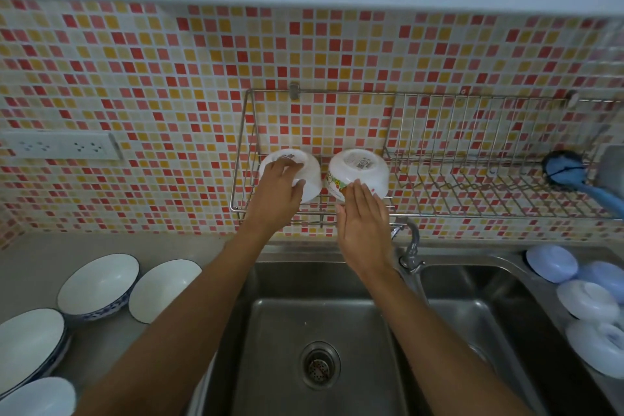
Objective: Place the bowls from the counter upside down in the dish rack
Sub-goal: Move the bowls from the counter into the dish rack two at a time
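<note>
A wire dish rack [472, 206] hangs on the tiled wall above the sink. Two white bowls stand upside down on its left end. My left hand [277, 192] grips the left bowl [310, 179] over its base and side. The right bowl [361, 169], with a flower pattern near its rim, stands free; my right hand [364, 226] is flat with fingers apart, fingertips just touching its near side. On the counter at the lower left stand several upright bowls, white inside with blue patterned outsides, among them one [98, 284] and another [165, 290].
A double steel sink [320, 331] lies below the rack, with a tap [410, 243] between the basins. A blue dish brush [574, 179] rests at the rack's right end. Pale blue and white lids or dishes [587, 300] lie on the right counter. A wall socket [60, 145] is at left.
</note>
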`<state>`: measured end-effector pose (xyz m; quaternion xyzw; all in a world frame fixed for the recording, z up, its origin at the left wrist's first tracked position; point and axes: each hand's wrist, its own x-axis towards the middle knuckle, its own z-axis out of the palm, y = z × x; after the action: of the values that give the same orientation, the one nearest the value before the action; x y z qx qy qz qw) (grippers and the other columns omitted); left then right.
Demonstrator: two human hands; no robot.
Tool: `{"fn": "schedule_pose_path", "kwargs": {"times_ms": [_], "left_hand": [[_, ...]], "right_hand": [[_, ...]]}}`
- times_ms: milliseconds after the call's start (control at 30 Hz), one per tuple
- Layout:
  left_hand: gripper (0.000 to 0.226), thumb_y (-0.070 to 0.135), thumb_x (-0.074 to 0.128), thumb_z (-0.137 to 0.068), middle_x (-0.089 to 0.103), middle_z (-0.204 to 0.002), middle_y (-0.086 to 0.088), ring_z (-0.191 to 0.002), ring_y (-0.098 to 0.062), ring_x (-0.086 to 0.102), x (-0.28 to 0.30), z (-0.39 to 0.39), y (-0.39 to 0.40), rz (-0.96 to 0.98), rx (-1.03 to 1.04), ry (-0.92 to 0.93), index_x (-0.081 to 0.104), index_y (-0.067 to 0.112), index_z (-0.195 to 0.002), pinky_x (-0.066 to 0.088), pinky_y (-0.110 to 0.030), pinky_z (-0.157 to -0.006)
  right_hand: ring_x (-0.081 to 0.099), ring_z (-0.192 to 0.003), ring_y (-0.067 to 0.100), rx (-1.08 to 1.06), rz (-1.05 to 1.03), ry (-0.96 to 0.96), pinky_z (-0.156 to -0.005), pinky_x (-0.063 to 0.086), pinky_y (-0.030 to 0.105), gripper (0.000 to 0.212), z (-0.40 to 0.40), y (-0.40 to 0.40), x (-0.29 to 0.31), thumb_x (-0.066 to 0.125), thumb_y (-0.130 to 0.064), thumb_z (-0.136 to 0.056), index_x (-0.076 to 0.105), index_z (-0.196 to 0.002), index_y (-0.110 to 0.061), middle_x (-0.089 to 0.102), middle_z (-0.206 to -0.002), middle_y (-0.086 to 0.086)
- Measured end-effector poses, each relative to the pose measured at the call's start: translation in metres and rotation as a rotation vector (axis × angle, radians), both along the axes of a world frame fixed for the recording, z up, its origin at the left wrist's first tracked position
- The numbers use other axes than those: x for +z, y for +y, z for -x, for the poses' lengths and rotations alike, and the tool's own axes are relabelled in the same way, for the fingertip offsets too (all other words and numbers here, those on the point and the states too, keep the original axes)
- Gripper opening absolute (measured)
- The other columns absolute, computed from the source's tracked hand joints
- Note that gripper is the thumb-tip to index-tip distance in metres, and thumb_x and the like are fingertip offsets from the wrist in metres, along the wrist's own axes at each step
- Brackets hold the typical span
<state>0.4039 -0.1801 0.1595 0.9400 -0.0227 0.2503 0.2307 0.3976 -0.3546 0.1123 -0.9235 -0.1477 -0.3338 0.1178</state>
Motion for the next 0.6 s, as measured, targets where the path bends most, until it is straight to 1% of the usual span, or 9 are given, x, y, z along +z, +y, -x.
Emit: {"fn": "schedule_pose_path", "kwargs": {"times_ms": [67,133,167,267,367,433,500,533,600], "left_hand": [[0.039,0.027,0.043,-0.097,0.048,-0.142,-0.009,-0.132,-0.027,0.041,-0.005,0.005,0.002,-0.085,-0.027,-0.017,0.05,0.013,-0.133,0.037,-0.047,-0.11],[0.04,0.028,0.038,-0.099,0.05,-0.14,-0.01,-0.13,-0.028,0.043,-0.009,0.006,0.006,-0.155,-0.054,0.0,0.052,0.01,-0.132,0.038,-0.048,-0.11],[0.041,0.028,0.037,-0.099,0.05,-0.141,-0.011,-0.131,-0.028,0.042,-0.009,0.007,0.006,-0.17,-0.061,0.016,0.051,0.01,-0.133,0.035,-0.047,-0.112],[0.044,0.028,0.033,-0.101,0.046,-0.144,-0.011,-0.136,-0.028,0.037,-0.007,0.007,0.005,-0.218,-0.081,0.039,0.048,0.008,-0.136,0.019,-0.041,-0.117],[0.045,0.03,0.03,-0.101,0.043,-0.147,-0.01,-0.138,-0.027,0.034,-0.006,0.006,0.005,-0.265,-0.089,0.052,0.045,0.008,-0.138,0.014,-0.04,-0.118],[0.049,0.034,0.026,-0.101,0.036,-0.152,-0.008,-0.141,-0.027,0.03,-0.008,0.006,0.005,-0.268,-0.062,0.066,0.038,0.01,-0.142,0.015,-0.041,-0.117],[0.053,0.038,0.022,-0.101,0.03,-0.155,-0.007,-0.144,-0.026,0.025,-0.012,0.007,0.004,-0.268,-0.017,0.063,0.03,0.012,-0.146,0.017,-0.043,-0.117],[0.054,0.04,0.02,-0.101,0.027,-0.156,-0.006,-0.145,-0.024,0.021,-0.015,0.008,0.003,-0.276,0.005,0.068,0.027,0.012,-0.147,0.016,-0.043,-0.118],[0.056,0.041,0.014,-0.101,0.022,-0.158,-0.004,-0.147,-0.021,0.014,-0.019,0.011,0.001,-0.302,0.041,0.102,0.024,0.013,-0.148,0.009,-0.04,-0.119]], "right_hand": [[0.049,-0.131,0.03,0.038,0.023,-0.048,-0.114,0.027,0.044,0.056,0.0,-0.006,-0.005,0.021,-0.033,-0.104,0.054,-0.132,0.002,0.055,-0.136,0.019],[0.048,-0.131,0.031,0.073,0.031,-0.11,-0.113,0.029,0.045,0.05,0.0,-0.014,-0.012,0.025,-0.029,-0.104,0.052,-0.132,0.004,0.054,-0.136,0.021],[0.047,-0.132,0.032,0.094,0.029,-0.132,-0.113,0.03,0.046,0.049,0.001,-0.017,-0.015,0.026,-0.027,-0.104,0.05,-0.133,0.004,0.053,-0.137,0.022],[0.044,-0.133,0.032,0.144,0.014,-0.151,-0.112,0.031,0.047,0.051,0.005,-0.025,-0.021,0.022,-0.029,-0.105,0.048,-0.135,0.003,0.051,-0.139,0.021],[0.046,-0.132,0.03,0.145,-0.037,-0.147,-0.11,0.037,0.048,0.047,0.008,-0.022,-0.019,0.03,-0.028,-0.103,0.051,-0.133,0.002,0.053,-0.138,0.019],[0.048,-0.131,0.028,0.143,-0.084,-0.133,-0.111,0.034,0.046,0.046,0.008,-0.02,-0.017,0.036,-0.028,-0.1,0.053,-0.132,0.0,0.055,-0.136,0.016],[0.048,-0.131,0.025,0.157,-0.121,-0.116,-0.113,0.028,0.042,0.046,0.009,-0.02,-0.016,0.038,-0.031,-0.1,0.055,-0.131,-0.002,0.056,-0.135,0.014],[0.048,-0.131,0.024,0.166,-0.13,-0.113,-0.114,0.027,0.04,0.046,0.009,-0.021,-0.017,0.038,-0.032,-0.1,0.055,-0.131,-0.003,0.056,-0.135,0.013],[0.048,-0.131,0.023,0.176,-0.139,-0.115,-0.114,0.028,0.039,0.044,0.007,-0.021,-0.018,0.04,-0.03,-0.1,0.056,-0.131,-0.004,0.057,-0.135,0.012]]}}
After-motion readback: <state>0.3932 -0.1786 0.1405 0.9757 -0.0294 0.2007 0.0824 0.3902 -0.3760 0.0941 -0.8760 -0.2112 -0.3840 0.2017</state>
